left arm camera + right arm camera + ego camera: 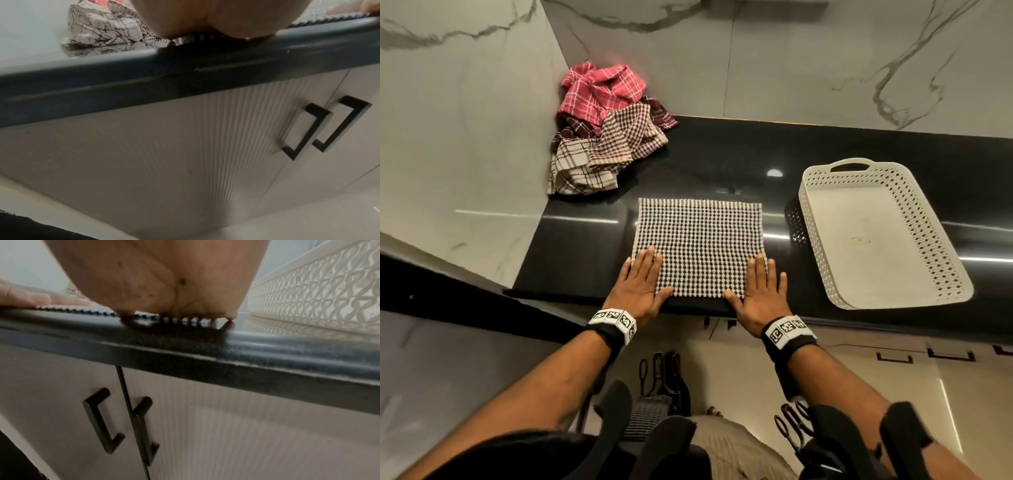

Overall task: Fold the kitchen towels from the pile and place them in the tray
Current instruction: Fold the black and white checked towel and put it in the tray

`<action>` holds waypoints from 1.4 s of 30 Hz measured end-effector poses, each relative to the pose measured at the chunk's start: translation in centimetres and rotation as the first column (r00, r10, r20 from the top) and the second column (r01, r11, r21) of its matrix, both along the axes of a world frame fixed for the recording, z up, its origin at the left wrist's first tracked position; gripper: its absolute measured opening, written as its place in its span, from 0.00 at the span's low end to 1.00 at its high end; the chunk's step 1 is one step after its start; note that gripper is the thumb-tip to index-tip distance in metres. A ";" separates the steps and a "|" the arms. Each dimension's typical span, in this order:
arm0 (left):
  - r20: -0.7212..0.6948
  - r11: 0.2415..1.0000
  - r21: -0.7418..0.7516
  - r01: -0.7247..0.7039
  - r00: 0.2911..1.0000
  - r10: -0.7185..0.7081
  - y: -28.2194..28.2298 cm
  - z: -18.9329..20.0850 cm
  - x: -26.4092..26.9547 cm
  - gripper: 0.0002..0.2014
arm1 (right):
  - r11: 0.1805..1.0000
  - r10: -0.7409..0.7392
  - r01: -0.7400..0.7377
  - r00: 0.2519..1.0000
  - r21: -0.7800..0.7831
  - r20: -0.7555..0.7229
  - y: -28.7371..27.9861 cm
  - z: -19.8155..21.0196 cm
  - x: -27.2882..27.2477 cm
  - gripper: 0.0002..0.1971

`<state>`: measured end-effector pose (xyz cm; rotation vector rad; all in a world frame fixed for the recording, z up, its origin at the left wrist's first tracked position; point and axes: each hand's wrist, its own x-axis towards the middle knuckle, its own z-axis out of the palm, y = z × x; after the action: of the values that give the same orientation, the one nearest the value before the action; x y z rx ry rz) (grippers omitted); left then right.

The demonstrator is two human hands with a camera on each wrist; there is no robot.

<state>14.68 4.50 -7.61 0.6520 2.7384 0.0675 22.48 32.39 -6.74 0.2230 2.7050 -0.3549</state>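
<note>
A brown-and-white houndstooth towel [700,240] lies flat on the black counter [585,246], near its front edge. My left hand [642,281] presses flat on its near left corner, fingers straight. My right hand [758,286] lies flat on the near right corner, the little finger just off the cloth. In the wrist views only the heel of each palm shows, the left hand [197,17] and the right hand [164,277], resting on the towel's edge [180,319]. The pile of crumpled towels [606,130] sits at the back left corner. The empty white perforated tray [815,219] stands at the right.
Marble walls close the counter at the left and back. Below the counter's front edge [185,78] are ribbed cabinet doors with black handles [102,420]. A pale towel of the pile [102,27] shows beyond the left palm. The tray's wall [320,293] is just right of my right hand.
</note>
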 end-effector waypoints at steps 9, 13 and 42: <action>-0.063 0.998 0.054 0.043 0.997 -0.040 -2.4 -0.3 3.9 0.47 | 0.994 0.107 -0.108 0.994 -0.011 -0.033 -1.0 0.6 3.1 0.51; -0.175 0.970 0.235 0.061 0.984 -0.020 -4.2 -1.0 4.8 0.42 | 0.986 0.165 -0.166 0.981 0.003 -0.099 0.2 0.5 4.3 0.46; 0.259 0.763 0.279 -0.584 0.810 0.526 -2.0 3.2 -11.4 0.18 | 0.880 -0.445 0.391 0.878 -0.271 -0.176 2.5 2.7 -15.0 0.04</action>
<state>3.33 2.54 -4.36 -0.1253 2.6714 0.7256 7.44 34.91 -4.06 0.7540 2.7921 -0.8643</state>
